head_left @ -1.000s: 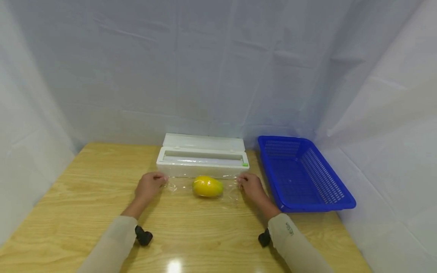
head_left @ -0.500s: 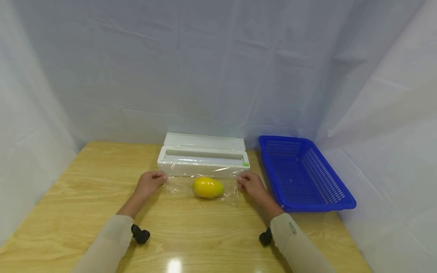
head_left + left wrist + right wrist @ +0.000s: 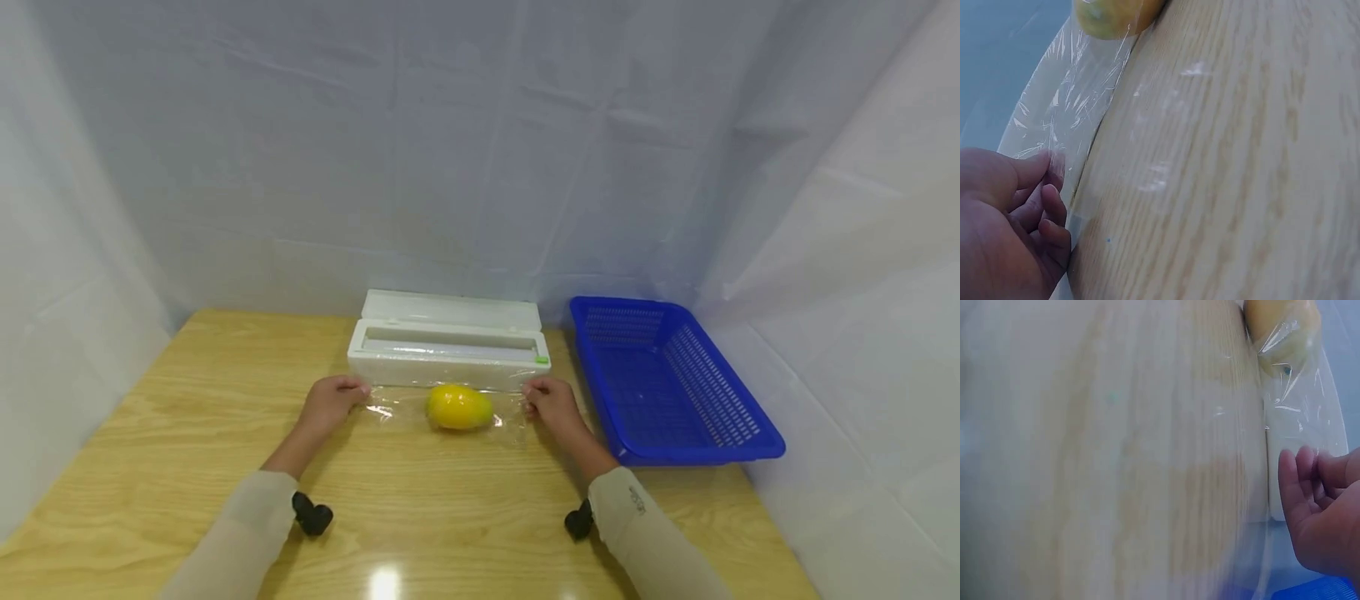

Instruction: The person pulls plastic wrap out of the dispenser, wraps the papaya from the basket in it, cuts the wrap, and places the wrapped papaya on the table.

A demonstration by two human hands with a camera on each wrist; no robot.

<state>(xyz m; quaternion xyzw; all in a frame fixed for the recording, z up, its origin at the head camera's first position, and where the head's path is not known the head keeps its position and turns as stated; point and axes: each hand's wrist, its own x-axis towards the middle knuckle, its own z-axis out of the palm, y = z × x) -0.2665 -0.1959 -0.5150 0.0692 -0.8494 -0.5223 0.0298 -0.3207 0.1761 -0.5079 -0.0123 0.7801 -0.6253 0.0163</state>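
A yellow mango-like fruit (image 3: pixel 459 407), greenish at its right end, lies on the table in front of a long white cling film dispenser (image 3: pixel 450 372). Clear cling film (image 3: pixel 1088 103) stretches from the dispenser over the fruit and clings to it. At the film's left side my left hand (image 3: pixel 330 404) pinches its edge between thumb and forefinger. My right hand (image 3: pixel 553 404) pinches the film on the opposite side, its other fingers loosely bent in the right wrist view. Both hands stay just in front of the dispenser's ends.
The dispenser's lid (image 3: pixel 452 310) stands raised at the back, showing the film roll (image 3: pixel 450 349) inside. A green slider (image 3: pixel 542 360) sits at its right end. To the right is a blue plastic basket (image 3: pixel 652 392). White sheeting surrounds the wooden table (image 3: pixel 420 517).
Both hands keep their pinch on the cling film and have barely moved. The film's creases and glints have shifted around the fruit, which appears very slightly farther right.
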